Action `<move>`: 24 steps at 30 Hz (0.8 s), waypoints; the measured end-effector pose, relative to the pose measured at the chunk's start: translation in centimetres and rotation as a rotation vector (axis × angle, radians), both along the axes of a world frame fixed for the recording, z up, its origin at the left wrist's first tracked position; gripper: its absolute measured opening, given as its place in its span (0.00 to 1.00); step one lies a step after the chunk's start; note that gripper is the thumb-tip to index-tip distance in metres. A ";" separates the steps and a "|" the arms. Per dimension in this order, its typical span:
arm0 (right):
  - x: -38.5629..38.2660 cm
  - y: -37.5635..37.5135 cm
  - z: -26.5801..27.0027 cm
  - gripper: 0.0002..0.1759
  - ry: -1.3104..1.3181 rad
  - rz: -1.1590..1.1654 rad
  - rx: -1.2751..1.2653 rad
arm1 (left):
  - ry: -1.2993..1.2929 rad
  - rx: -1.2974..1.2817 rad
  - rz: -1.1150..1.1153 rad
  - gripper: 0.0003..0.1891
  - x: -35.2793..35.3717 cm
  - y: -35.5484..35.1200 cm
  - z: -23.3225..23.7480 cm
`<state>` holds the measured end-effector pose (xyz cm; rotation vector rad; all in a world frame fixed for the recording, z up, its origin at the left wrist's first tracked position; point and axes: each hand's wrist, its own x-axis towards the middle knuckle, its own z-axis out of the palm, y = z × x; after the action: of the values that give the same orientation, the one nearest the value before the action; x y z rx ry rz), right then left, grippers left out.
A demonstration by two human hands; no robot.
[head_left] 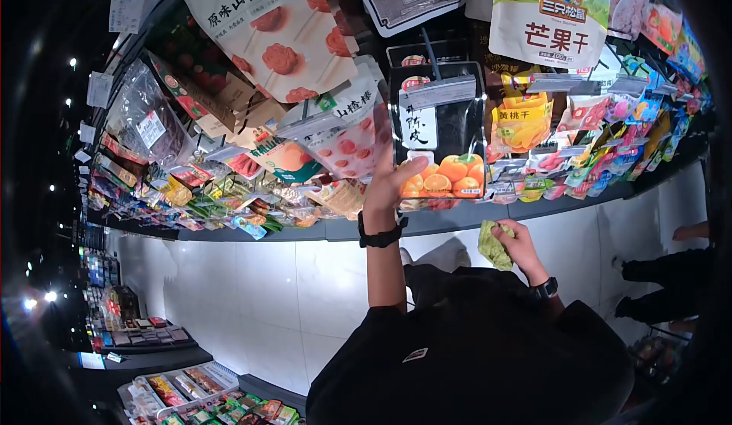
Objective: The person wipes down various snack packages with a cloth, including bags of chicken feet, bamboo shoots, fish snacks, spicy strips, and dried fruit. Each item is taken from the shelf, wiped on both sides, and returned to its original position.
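My left hand (393,182), with a black band at its wrist, grips the lower left edge of a black snack pouch (441,139), its thumb lying over the front. Oranges and a white label with Chinese writing are printed on this pouch, and a clear price tag holder (438,91) hangs in front of it. The pouch is among others on the hanging rack. Lower and to the right, my right hand (521,249), wearing a watch, is closed around a crumpled yellow-green cloth (496,245), held away from the rack.
Large hawthorn snack pouches (278,36) hang at upper left, a dried mango pouch (550,17) at upper right. A dark shelf edge (320,230) curves below the rows. Another person's legs (667,280) stand at right. A display of packets (198,394) sits at lower left.
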<state>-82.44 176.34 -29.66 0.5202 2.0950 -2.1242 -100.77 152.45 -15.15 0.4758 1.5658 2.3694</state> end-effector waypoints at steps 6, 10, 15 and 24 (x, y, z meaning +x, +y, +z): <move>0.8 1.5 0.3 0.13 0.020 -0.010 0.021 | -0.247 -0.055 -0.149 0.30 4.3 -2.3 -3.9; 1.3 2.0 2.6 0.17 0.110 -0.043 -0.249 | -0.700 0.088 -0.139 0.26 9.1 -1.6 -10.3; 3.0 0.8 4.0 0.12 0.094 0.115 0.030 | -0.806 0.331 -0.434 0.26 13.4 -0.4 -17.2; 7.3 -2.4 3.2 0.15 -0.033 0.269 0.085 | -0.937 0.808 -0.224 0.42 16.8 1.6 -16.0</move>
<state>-75.15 173.96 -26.49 0.2612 2.1080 -1.8737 -83.96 154.01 -31.19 -0.3064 0.1364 2.3695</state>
